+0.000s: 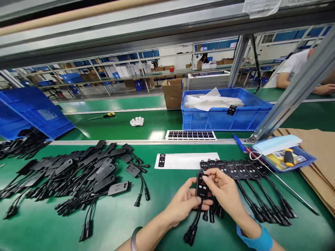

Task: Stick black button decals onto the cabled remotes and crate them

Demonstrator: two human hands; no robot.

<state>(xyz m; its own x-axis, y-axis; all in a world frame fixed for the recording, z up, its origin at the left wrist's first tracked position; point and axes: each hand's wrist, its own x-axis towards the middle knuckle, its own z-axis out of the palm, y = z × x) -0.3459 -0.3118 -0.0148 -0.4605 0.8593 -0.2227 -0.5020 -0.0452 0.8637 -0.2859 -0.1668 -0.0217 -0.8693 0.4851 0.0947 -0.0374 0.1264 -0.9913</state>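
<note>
With the label sheet point(188, 161) as landmark, the black cabled controller point(202, 191) is on the near side, long axis pointing away from the wearer, cables trailing nearward. Left-hand point(186, 201) fingers clamp its lower body; right-hand point(223, 186) fingers pinch its far end. Beyond the landmark, a blue bin point(209, 120) contains white sheeting point(200, 103).

Held device point(202, 192): partly covered by fingers of the left hand point(183, 201) and right hand point(224, 188).
Label sheet point(191, 135): print too small to read.
Tilted blue crate point(28, 106): cut off by left edge.
Co-worker point(293, 66): cut off by right edge, partly behind metal post point(293, 95).
</note>
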